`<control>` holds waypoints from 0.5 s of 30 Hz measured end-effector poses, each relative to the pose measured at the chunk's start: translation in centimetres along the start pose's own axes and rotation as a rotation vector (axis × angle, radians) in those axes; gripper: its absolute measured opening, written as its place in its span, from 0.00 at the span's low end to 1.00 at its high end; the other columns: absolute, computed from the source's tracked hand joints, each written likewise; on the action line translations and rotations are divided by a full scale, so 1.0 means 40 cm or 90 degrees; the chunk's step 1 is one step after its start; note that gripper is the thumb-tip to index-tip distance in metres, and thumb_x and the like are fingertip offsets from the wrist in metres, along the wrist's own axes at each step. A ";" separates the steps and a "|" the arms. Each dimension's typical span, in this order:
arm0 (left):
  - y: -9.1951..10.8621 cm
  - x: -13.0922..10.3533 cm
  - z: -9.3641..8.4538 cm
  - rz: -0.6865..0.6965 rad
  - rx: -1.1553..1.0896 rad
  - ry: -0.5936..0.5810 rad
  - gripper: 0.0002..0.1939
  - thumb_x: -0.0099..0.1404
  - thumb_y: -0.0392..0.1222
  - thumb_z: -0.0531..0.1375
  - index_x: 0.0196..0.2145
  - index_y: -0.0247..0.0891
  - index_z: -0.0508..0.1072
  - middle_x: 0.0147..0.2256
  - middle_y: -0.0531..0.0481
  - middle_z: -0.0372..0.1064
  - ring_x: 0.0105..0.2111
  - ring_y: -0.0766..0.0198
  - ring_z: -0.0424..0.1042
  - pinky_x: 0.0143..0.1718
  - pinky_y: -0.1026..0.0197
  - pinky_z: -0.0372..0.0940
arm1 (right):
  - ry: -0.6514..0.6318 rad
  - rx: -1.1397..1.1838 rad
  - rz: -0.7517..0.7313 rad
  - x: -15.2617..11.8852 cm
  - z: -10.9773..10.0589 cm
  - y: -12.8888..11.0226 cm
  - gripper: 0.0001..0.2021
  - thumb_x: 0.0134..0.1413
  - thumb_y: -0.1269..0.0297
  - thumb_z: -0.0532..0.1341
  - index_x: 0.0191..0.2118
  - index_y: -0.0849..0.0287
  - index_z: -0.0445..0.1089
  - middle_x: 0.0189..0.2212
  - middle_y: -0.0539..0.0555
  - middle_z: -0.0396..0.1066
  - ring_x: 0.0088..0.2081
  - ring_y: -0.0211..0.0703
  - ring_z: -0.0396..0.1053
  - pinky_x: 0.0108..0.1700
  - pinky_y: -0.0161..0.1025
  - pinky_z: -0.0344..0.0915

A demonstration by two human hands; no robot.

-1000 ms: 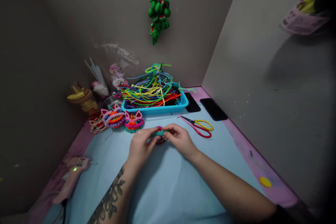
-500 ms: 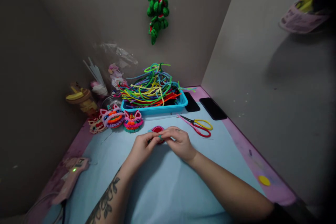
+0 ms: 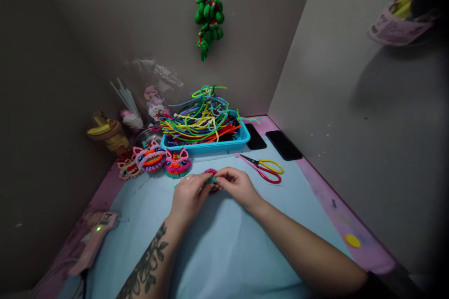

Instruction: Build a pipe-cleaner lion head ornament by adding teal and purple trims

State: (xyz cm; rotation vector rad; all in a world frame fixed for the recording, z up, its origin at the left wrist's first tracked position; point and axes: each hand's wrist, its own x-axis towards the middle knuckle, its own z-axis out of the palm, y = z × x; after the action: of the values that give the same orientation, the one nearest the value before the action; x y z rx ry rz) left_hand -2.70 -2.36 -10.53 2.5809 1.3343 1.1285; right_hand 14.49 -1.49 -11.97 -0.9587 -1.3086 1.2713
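Observation:
Close together at the middle of the blue mat, my left hand (image 3: 189, 195) and my right hand (image 3: 241, 189) pinch a small rounded pipe-cleaner piece (image 3: 211, 172). Its rim is magenta and red, with a teal part between my fingertips. My fingers cover much of it, so its full shape is hidden. Beyond my left hand sit several finished pipe-cleaner animal heads, among them a pink and teal one (image 3: 177, 164) and a lilac and orange one (image 3: 150, 158). To the right of my right hand lie scissors (image 3: 264, 167) with one red and one yellow handle, blades apart.
A blue tray (image 3: 206, 149) heaped with colourful pipe cleaners stands at the back. Two dark phones (image 3: 256, 137) lie right of it. At left rests a pink glue gun (image 3: 95, 239) with a lit green light and cable. Grey walls enclose the table; green crafts (image 3: 209, 14) hang behind.
My left hand has rolled over, its back now facing up more and covering more of the piece. The right hand's fingers have shifted slightly on it. The view has moved a little.

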 end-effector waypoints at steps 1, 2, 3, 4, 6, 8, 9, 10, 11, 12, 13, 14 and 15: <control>0.002 0.000 0.001 0.007 -0.004 -0.001 0.11 0.64 0.41 0.57 0.43 0.39 0.74 0.36 0.46 0.77 0.34 0.62 0.74 0.36 0.61 0.67 | -0.001 0.008 0.003 -0.001 0.003 -0.002 0.07 0.47 0.61 0.64 0.30 0.60 0.71 0.23 0.49 0.72 0.25 0.36 0.68 0.31 0.35 0.67; 0.003 0.000 0.002 0.010 -0.008 -0.001 0.10 0.64 0.41 0.57 0.42 0.39 0.74 0.36 0.46 0.77 0.33 0.62 0.74 0.36 0.61 0.67 | -0.002 0.018 0.005 -0.001 0.005 -0.003 0.07 0.46 0.61 0.64 0.30 0.60 0.71 0.23 0.49 0.71 0.25 0.35 0.68 0.31 0.35 0.67; 0.004 0.001 0.002 0.007 -0.015 -0.003 0.10 0.64 0.40 0.57 0.41 0.39 0.74 0.35 0.47 0.77 0.33 0.62 0.74 0.36 0.61 0.66 | -0.004 0.027 0.007 -0.001 0.005 -0.003 0.07 0.45 0.62 0.64 0.30 0.60 0.71 0.23 0.48 0.71 0.24 0.35 0.68 0.31 0.35 0.67; 0.003 0.001 0.001 -0.001 -0.024 -0.005 0.09 0.64 0.40 0.56 0.40 0.39 0.75 0.34 0.47 0.77 0.33 0.62 0.74 0.35 0.61 0.66 | -0.008 0.034 0.008 -0.001 0.004 -0.002 0.06 0.44 0.63 0.64 0.30 0.60 0.71 0.23 0.48 0.71 0.24 0.35 0.68 0.30 0.35 0.67; 0.000 0.002 -0.002 -0.030 -0.054 -0.015 0.09 0.63 0.40 0.57 0.39 0.39 0.75 0.33 0.47 0.77 0.32 0.61 0.74 0.36 0.61 0.67 | -0.017 0.037 0.012 0.001 0.000 0.001 0.06 0.43 0.65 0.64 0.30 0.60 0.72 0.23 0.48 0.72 0.25 0.35 0.69 0.31 0.34 0.67; -0.002 0.005 -0.006 -0.081 -0.104 -0.037 0.09 0.63 0.41 0.58 0.38 0.39 0.76 0.34 0.47 0.77 0.33 0.61 0.74 0.37 0.61 0.67 | -0.021 0.024 0.009 0.002 -0.006 0.004 0.05 0.43 0.66 0.64 0.30 0.60 0.72 0.24 0.49 0.73 0.26 0.36 0.69 0.32 0.34 0.67; -0.002 0.007 -0.009 -0.114 -0.134 -0.052 0.09 0.62 0.41 0.58 0.38 0.39 0.76 0.35 0.47 0.77 0.34 0.61 0.74 0.38 0.61 0.67 | -0.022 0.012 0.003 0.002 -0.009 0.004 0.05 0.43 0.66 0.64 0.29 0.60 0.72 0.25 0.50 0.73 0.27 0.36 0.70 0.33 0.34 0.67; 0.000 0.010 -0.012 -0.151 -0.167 -0.068 0.09 0.62 0.42 0.58 0.38 0.39 0.76 0.35 0.47 0.77 0.34 0.61 0.75 0.38 0.61 0.67 | -0.022 -0.004 -0.008 0.001 -0.012 0.003 0.04 0.44 0.66 0.64 0.29 0.60 0.72 0.25 0.50 0.73 0.28 0.37 0.71 0.34 0.35 0.68; 0.002 0.014 -0.016 -0.187 -0.199 -0.086 0.10 0.62 0.42 0.58 0.37 0.38 0.77 0.35 0.47 0.77 0.35 0.61 0.75 0.39 0.62 0.67 | -0.022 -0.024 -0.024 0.000 -0.014 0.002 0.04 0.45 0.66 0.63 0.29 0.60 0.73 0.26 0.51 0.74 0.29 0.37 0.71 0.35 0.35 0.68; 0.006 0.018 -0.019 -0.222 -0.232 -0.102 0.10 0.61 0.43 0.58 0.37 0.38 0.77 0.35 0.47 0.77 0.35 0.61 0.75 0.39 0.62 0.67 | -0.023 -0.049 -0.045 -0.002 -0.016 0.000 0.04 0.46 0.66 0.63 0.29 0.60 0.73 0.27 0.51 0.74 0.30 0.38 0.72 0.35 0.36 0.68; 0.009 0.022 -0.023 -0.252 -0.264 -0.118 0.11 0.61 0.43 0.58 0.37 0.37 0.77 0.35 0.48 0.77 0.35 0.61 0.75 0.38 0.62 0.68 | -0.024 -0.078 -0.068 -0.004 -0.017 -0.003 0.04 0.47 0.67 0.62 0.30 0.59 0.73 0.28 0.52 0.75 0.31 0.39 0.72 0.36 0.36 0.68; 0.012 0.025 -0.026 -0.277 -0.292 -0.131 0.11 0.61 0.44 0.58 0.36 0.37 0.77 0.34 0.48 0.77 0.34 0.61 0.75 0.38 0.62 0.68 | -0.026 -0.108 -0.094 -0.005 -0.019 -0.006 0.04 0.48 0.68 0.61 0.30 0.59 0.74 0.29 0.52 0.75 0.32 0.40 0.72 0.37 0.36 0.68; 0.014 0.028 -0.028 -0.297 -0.314 -0.143 0.11 0.61 0.44 0.57 0.35 0.36 0.77 0.34 0.48 0.77 0.33 0.60 0.75 0.37 0.62 0.68 | -0.028 -0.137 -0.119 -0.006 -0.020 -0.008 0.05 0.48 0.69 0.61 0.31 0.58 0.74 0.30 0.53 0.75 0.33 0.40 0.72 0.38 0.37 0.68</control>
State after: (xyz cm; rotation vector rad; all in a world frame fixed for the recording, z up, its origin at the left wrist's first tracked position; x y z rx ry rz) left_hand -2.57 -2.24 -8.88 1.8590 1.3047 0.9072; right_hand 15.34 -1.64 -11.75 -0.9360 -1.5552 1.0278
